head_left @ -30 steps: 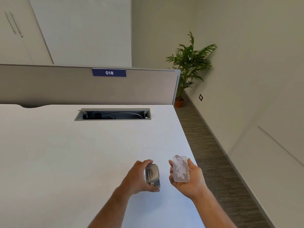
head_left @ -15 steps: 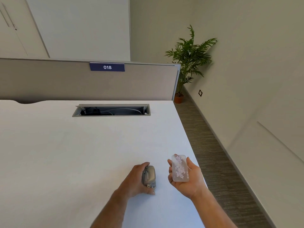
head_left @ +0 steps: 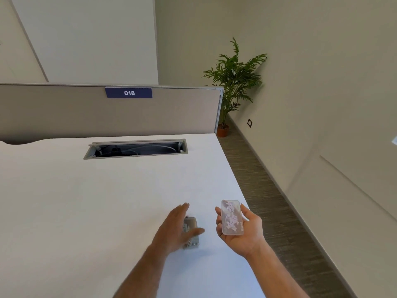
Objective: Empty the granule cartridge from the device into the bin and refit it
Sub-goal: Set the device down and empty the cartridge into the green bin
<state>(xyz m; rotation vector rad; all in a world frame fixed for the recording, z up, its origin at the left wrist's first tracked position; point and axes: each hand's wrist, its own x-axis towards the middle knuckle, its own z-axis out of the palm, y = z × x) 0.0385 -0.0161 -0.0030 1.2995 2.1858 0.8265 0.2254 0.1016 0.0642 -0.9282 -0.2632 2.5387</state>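
In right hand (head_left: 240, 230), cartridge (head_left: 232, 217)

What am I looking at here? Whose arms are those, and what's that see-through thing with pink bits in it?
There is no machine here, just a person. The picture comes from a camera worn on their head, so you see their own two arms reaching out, as if you were them.

The right hand holds a clear cartridge lying in the palm; the pink bits inside are granules. The left hand is open, its fingers spread over a small grey device that lies on the white desk. I cannot tell if the hand touches it.

Further back, the desk has a slot with cables inside. Behind it stands a grey divider with a blue sign reading 018, and a potted plant stands in the corner. No bin shows in this picture.
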